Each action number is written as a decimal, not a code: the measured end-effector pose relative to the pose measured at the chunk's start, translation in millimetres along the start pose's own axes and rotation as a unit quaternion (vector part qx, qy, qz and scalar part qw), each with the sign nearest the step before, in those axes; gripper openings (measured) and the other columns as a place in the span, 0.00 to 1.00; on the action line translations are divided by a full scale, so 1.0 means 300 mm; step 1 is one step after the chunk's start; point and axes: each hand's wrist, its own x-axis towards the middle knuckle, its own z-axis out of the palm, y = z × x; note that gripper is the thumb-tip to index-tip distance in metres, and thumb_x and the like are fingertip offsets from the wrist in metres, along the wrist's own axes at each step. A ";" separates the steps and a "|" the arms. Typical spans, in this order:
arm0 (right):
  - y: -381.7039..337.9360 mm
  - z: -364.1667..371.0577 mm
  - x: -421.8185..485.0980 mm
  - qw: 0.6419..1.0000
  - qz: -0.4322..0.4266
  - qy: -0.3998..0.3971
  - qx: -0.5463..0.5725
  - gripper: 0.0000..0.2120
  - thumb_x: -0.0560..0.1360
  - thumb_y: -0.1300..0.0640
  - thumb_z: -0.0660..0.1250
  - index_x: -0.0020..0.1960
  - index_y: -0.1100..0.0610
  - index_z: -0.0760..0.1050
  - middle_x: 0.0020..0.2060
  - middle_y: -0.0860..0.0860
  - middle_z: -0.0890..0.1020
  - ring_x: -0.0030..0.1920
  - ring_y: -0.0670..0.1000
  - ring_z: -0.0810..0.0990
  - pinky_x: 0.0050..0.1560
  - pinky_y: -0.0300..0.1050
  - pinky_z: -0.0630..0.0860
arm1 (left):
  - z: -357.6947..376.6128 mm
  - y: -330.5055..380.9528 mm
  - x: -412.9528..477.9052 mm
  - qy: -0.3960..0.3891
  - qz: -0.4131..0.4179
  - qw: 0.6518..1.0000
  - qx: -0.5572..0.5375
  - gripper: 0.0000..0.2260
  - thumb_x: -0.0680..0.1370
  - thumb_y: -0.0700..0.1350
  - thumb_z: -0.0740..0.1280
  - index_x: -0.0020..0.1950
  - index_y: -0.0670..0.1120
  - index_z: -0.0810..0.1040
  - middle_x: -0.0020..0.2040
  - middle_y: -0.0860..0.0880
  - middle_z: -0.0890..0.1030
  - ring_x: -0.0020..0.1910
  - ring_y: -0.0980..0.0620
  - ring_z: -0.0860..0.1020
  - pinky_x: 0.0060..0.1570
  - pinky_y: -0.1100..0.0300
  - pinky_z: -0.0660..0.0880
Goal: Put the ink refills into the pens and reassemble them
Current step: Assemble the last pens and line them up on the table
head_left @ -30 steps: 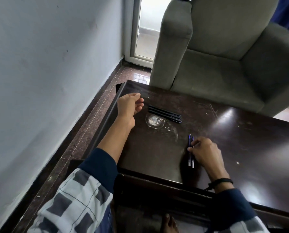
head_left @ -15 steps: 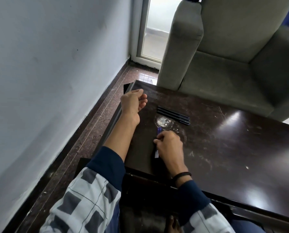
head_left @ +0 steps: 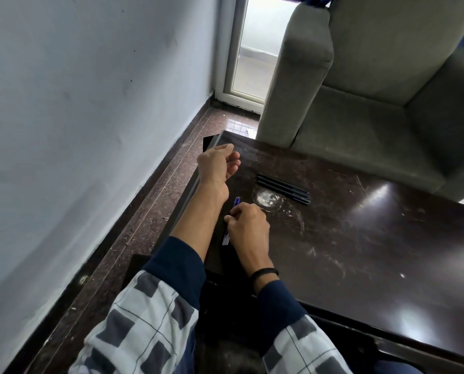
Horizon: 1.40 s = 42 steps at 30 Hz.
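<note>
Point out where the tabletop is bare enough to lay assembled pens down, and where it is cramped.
Bare: the wide stretch of the table right of the right hand, from the black pen barrels toward the near edge. Cramped: the left corner, where the left hand, the blue refills, the barrels and a round smudge cluster.

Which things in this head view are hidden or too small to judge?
- Blue refills: middle hidden under the right hand; exact count unclear.
- Black pen barrels: too small to tell whether they hold refills.
- Left hand: curled, palm turned away; contents not visible.
- Clear round item: too blurred to identify.
</note>
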 end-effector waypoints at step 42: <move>0.300 -0.310 0.424 0.974 -0.103 -0.109 -0.172 0.20 0.78 0.62 0.69 0.67 0.47 0.79 0.64 0.48 0.79 0.65 0.55 0.72 0.66 0.60 0.72 | -0.012 0.004 0.014 0.022 0.004 1.000 -0.002 0.04 0.80 0.39 0.68 0.49 0.44 0.82 0.40 0.47 0.84 0.36 0.54 0.81 0.38 0.63 0.78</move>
